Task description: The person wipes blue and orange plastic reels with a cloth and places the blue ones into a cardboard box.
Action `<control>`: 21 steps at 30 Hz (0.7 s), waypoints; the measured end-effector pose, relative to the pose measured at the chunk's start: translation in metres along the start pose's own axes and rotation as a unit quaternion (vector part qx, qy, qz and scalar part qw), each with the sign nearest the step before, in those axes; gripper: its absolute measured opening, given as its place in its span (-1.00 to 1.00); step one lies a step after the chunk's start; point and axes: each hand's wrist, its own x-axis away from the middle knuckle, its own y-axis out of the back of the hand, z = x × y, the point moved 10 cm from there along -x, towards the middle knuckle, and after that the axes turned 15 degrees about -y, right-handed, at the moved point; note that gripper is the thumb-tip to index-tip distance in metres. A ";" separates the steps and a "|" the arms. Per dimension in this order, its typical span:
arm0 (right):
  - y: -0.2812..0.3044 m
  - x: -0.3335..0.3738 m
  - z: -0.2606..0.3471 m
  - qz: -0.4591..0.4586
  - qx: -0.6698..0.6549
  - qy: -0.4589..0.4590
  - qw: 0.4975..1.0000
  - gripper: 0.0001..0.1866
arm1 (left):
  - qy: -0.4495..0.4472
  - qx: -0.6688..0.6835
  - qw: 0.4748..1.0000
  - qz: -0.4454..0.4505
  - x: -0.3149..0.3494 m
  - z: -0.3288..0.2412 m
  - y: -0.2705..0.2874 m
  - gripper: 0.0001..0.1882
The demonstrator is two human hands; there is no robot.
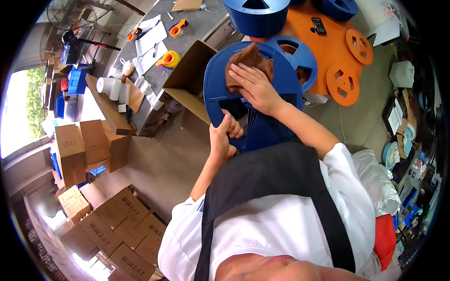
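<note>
A large blue plastic reel [216, 70] is held up in front of my chest, its round face toward me. My left hand [227, 133] grips it at the lower left, with the fingers in a cutout and the thumb along the edge. On the upper part of the face lies a crumpled brown cloth [251, 57]. My right hand [255, 89] presses the cloth against the reel, fingers together and stretched over it. Parts of the left fingers are hidden by the reel. Behind it to the right is another blue reel [307, 61].
Stacked blue reels [257, 21] and flat orange reels [343, 84] rest on the orange table [323, 51]. An open cardboard box [187, 70] stands left of my reel. The grey table [180, 11] carries tape dispensers [178, 28] and papers. Closed cartons [117, 229] fill the lower left.
</note>
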 end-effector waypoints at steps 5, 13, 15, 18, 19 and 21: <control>0.001 0.097 -0.019 0.100 -0.073 -0.010 0.992 -0.48 | -0.014 0.017 0.999 -0.047 0.007 -0.006 0.030 -0.92; -0.019 0.023 -0.024 -0.002 -0.026 -0.013 1.000 -0.68 | -0.002 0.061 0.996 -0.068 0.016 0.001 0.045 -0.92; -0.034 0.068 0.004 0.122 -0.098 0.062 0.986 -0.69 | -0.011 0.099 0.990 -0.102 0.021 0.006 0.071 -0.91; -0.022 0.085 0.002 0.213 -0.083 0.086 0.970 -0.71 | 0.002 0.144 0.981 -0.128 0.027 0.015 0.091 -0.91; -0.023 0.082 -0.014 0.235 -0.090 0.085 0.964 -0.71 | 0.005 0.152 0.979 -0.136 0.028 0.019 0.094 -0.90; -0.016 0.050 -0.056 0.154 -0.062 -0.022 0.986 -0.75 | 0.005 0.175 0.973 -0.152 0.030 0.028 0.104 -0.90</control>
